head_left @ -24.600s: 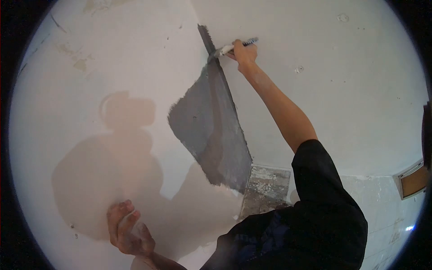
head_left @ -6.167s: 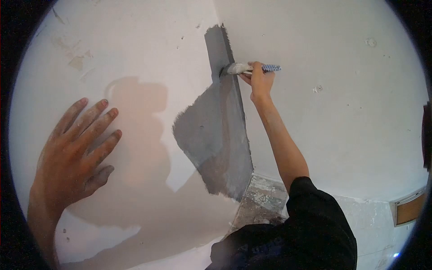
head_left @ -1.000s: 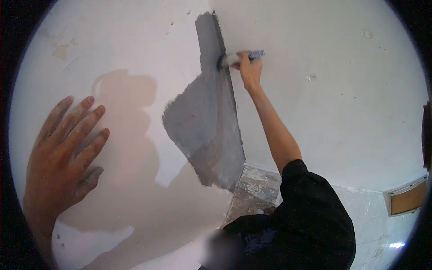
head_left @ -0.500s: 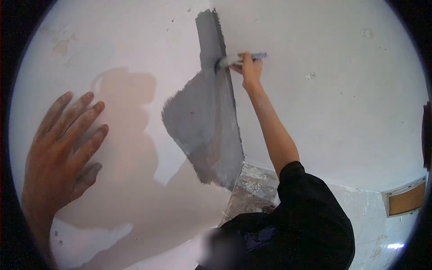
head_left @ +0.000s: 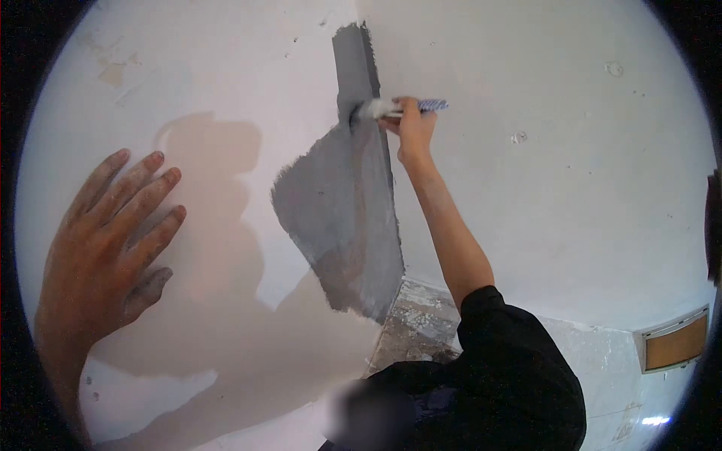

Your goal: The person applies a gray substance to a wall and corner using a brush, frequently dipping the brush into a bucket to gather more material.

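My right hand [head_left: 416,129] is closed round a paintbrush [head_left: 381,110] that has a blue-and-white patterned handle; its head is blurred. The bristles meet the upper part of a grey coated patch [head_left: 323,197], close to where two walls join. That patch has ragged edges, a narrow strip at the top and a wider area below. On the left, my left hand [head_left: 109,252] is held over the pale wall [head_left: 297,90], back of the hand towards me, fingers spread and holding nothing. Whether its palm presses on the wall is hidden.
Shadows [head_left: 214,161] fall across the left wall. The right wall [head_left: 526,195] has small marks and dents. A stained floor [head_left: 421,319] shows below the corner. A brown framed panel [head_left: 677,342] is at far right. A black shirt [head_left: 511,368] covers the lower part of the view.
The right hand has moved the paintbrush a little left, further onto the grey patch. My left hand keeps its spread pose, and the view has shifted slightly.
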A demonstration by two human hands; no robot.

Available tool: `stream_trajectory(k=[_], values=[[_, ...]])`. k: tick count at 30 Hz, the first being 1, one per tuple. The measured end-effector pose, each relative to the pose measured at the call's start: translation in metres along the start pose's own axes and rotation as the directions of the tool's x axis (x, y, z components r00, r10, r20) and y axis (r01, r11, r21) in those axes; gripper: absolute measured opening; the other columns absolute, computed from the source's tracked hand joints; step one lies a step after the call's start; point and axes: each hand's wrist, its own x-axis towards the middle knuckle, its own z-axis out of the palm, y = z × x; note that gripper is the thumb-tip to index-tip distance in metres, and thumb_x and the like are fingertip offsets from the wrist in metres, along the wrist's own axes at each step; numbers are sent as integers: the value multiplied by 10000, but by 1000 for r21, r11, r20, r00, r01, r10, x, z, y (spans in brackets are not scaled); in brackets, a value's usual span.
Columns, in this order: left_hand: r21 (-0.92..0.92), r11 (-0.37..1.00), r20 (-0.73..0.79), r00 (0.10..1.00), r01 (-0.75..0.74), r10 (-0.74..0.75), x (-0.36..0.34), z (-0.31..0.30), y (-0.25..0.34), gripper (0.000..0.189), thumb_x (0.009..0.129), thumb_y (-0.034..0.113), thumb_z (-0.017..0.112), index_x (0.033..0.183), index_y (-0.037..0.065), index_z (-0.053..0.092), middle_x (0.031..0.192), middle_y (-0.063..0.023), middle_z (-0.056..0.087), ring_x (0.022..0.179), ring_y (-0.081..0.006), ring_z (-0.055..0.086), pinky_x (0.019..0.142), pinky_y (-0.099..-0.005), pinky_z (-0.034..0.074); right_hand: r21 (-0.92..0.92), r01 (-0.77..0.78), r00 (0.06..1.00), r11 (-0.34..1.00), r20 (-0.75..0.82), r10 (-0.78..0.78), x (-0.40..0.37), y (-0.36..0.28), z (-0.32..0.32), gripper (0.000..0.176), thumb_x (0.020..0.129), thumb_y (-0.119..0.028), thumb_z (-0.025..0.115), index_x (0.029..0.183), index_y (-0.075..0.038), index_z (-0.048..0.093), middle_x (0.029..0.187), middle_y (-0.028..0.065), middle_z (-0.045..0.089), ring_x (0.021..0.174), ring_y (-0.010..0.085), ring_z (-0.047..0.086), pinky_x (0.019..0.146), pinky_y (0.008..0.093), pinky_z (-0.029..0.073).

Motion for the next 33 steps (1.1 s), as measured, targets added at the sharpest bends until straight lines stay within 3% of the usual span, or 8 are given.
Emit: stream_trajectory(k=[2, 6, 11, 19, 25, 29, 33], values=[[-4, 1000, -11, 1000, 0, 0, 0, 2, 0, 664, 519, 128, 774, 1142, 54, 557, 1411, -177, 436, 1371, -367, 342, 1155, -564, 234, 127, -1, 1000, 992, 1, 1, -1, -31, 15, 258, 853, -151, 534, 910, 95, 589, 849, 169, 604, 713, 267, 649, 643, 363, 601], [12, 1000, -17, 1000, -6, 6, -1, 4, -1, 630, 518, 137, 774, 1106, 39, 570, 1403, -182, 442, 1367, -369, 348, 1158, -559, 233, 67, 100, 992, 993, 68, -105, -30, -48, 1, 266, 854, -170, 528, 924, 81, 582, 858, 164, 612, 738, 257, 644, 705, 388, 596], [6, 1000, -32, 999, -8, 9, -3, 6, -1, 616, 524, 140, 770, 1094, 21, 570, 1401, -187, 443, 1359, -370, 359, 1161, -558, 229, -11, -72, 997, 997, -34, 71, -47, -1, -11, 282, 855, -178, 546, 931, 91, 581, 846, 174, 614, 706, 262, 659, 622, 353, 598], [27, 1000, -26, 1000, -16, 17, -3, 6, 0, 612, 536, 155, 764, 1102, 26, 571, 1403, -187, 441, 1361, -358, 358, 1165, -547, 229, 133, 127, 991, 983, 23, -131, -28, -53, 34, 283, 848, -176, 555, 909, 98, 589, 846, 180, 607, 686, 254, 638, 644, 362, 602], [39, 999, -28, 1000, -8, 9, -4, 8, 0, 618, 535, 166, 776, 1108, 44, 579, 1387, -173, 455, 1363, -343, 355, 1169, -537, 229, -21, 62, 997, 998, -37, -63, -57, -24, -5, 257, 856, -161, 540, 909, 86, 585, 856, 175, 612, 708, 243, 654, 648, 350, 603], [47, 999, -26, 999, -21, 22, -3, 7, -1, 617, 543, 181, 794, 1110, 54, 585, 1381, -166, 462, 1359, -340, 360, 1171, -526, 233, 43, 28, 999, 999, -46, -26, -37, -14, 13, 260, 860, -162, 535, 907, 90, 582, 856, 173, 610, 713, 241, 660, 616, 340, 604], [34, 999, -19, 1000, -24, 25, -4, 3, 0, 609, 553, 193, 803, 1106, 56, 590, 1370, -161, 470, 1356, -332, 365, 1174, -519, 232, 112, 142, 990, 983, -23, -140, -16, -40, 53, 279, 863, -162, 529, 899, 112, 567, 859, 174, 599, 713, 257, 656, 621, 345, 605]])
